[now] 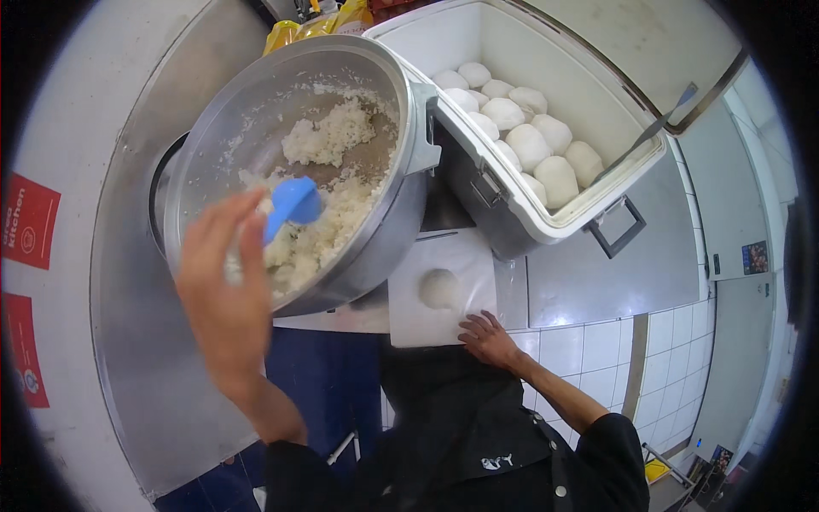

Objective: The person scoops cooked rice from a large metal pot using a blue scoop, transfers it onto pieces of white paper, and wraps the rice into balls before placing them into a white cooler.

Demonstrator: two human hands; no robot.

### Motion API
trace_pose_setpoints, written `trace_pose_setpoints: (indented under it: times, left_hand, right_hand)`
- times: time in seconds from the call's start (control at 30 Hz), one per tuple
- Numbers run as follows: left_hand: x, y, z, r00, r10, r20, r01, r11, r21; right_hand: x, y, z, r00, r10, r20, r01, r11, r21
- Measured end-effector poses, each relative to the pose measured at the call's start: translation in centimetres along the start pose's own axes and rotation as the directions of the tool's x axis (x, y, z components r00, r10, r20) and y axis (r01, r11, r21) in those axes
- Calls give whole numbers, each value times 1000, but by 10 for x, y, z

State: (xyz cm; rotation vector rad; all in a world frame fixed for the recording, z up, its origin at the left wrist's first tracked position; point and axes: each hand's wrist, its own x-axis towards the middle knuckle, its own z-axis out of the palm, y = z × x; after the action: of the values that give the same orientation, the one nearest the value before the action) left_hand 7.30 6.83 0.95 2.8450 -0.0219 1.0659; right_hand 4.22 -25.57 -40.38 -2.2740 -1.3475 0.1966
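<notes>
My left hand, smeared by motion, is raised over the near left side of a large metal pot. Its thumb and fingers close on the handle of a blue scoop, whose rounded bowl is above the rice. White cooked rice lies in clumps in the pot, with grains stuck to the wall. To the right of the pot is a whitish plastic sheet with a round pale mound on or under it. My right hand rests with fingers apart on the sheet's near right corner.
Back right, an open cooler box holds several white wrapped balls, with a flat-bladed utensil leaning inside. Yellow packets stand behind the pot. A steel counter runs along the left wall, which carries red signs.
</notes>
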Motion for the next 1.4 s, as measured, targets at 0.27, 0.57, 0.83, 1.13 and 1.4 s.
trace_pose_setpoints:
  times: [0.27,0.57,0.83,1.13,1.4]
  left_hand:
    - [-214,77,154,751,39,659,399,768,-501]
    - [-328,15,212,757,40,652,254,901,-351]
    - [-272,12,246,841,-123,528,344,873,-345]
    - [-283,14,288,818,-310,485,459,860,-225]
    - [-275,51,252,922,-26,387,166,929,-331]
  right_hand:
    - [10,-5,-9,998,45,-48,-35,982,187]
    - [19,-17,-21,939,304,-162,-219,889,403]
    - [78,7,-43,887,378,-264,-293,904,310]
    - [103,29,-18,857,475,-200,-457,880,130]
    - [110,4,-45,816,245,-523,-165,967,195]
